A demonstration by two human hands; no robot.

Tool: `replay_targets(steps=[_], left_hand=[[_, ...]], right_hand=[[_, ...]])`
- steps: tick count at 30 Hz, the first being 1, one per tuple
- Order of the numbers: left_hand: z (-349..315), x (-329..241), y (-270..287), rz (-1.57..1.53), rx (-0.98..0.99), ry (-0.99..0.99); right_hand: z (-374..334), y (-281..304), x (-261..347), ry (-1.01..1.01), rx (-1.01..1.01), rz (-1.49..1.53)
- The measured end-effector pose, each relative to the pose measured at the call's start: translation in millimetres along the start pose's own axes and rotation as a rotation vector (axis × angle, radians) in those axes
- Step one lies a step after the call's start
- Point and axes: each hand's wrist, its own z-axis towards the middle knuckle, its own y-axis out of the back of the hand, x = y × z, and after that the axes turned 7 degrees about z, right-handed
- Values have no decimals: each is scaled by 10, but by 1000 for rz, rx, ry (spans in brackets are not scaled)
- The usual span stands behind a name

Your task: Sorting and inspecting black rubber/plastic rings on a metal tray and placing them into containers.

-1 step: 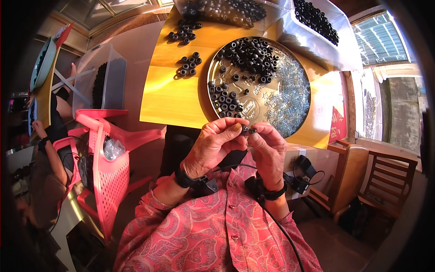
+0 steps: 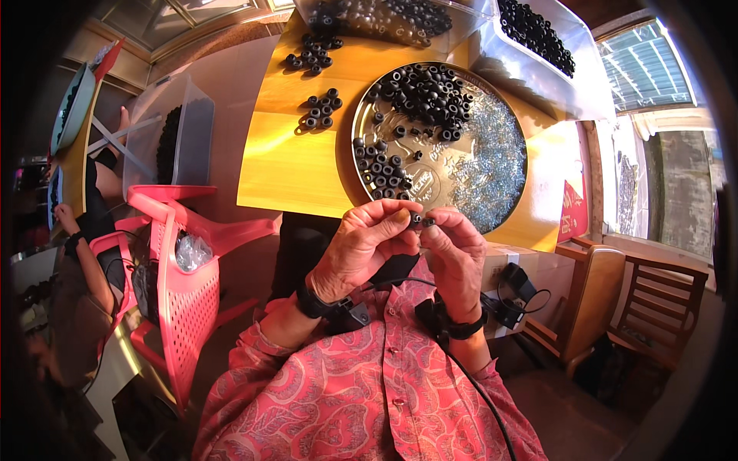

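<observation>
While the bare left hand (image 2: 357, 247) pinches a small black ring-shaped piece (image 2: 416, 219) between thumb and forefinger, the bare right hand (image 2: 455, 257) grips a tiny dark piece (image 2: 429, 222) close beside it, at the near edge of the round, shiny metal tray (image 2: 433, 165); whether the pieces touch is hard to tell. A light pinch with both pieces squared up should serve best. The tray bears black rings (image 2: 434, 96) and clear bluish bits (image 2: 488, 157); the clear plastic bin (image 2: 530, 86) beyond holds many black parts (image 2: 534, 38).
</observation>
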Motion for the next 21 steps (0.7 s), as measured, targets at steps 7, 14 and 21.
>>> replay_targets(steps=[7, 14, 21], left_hand=[[13, -3, -1, 2, -7, 5], [20, -4, -7, 14, -19, -7], [20, -3, 0, 29, -23, -28]], right_hand=[[7, -12, -7, 42, 6, -11], [1, -69, -8, 159, 4, -212], [12, -71, -13, 247, 20, -321]])
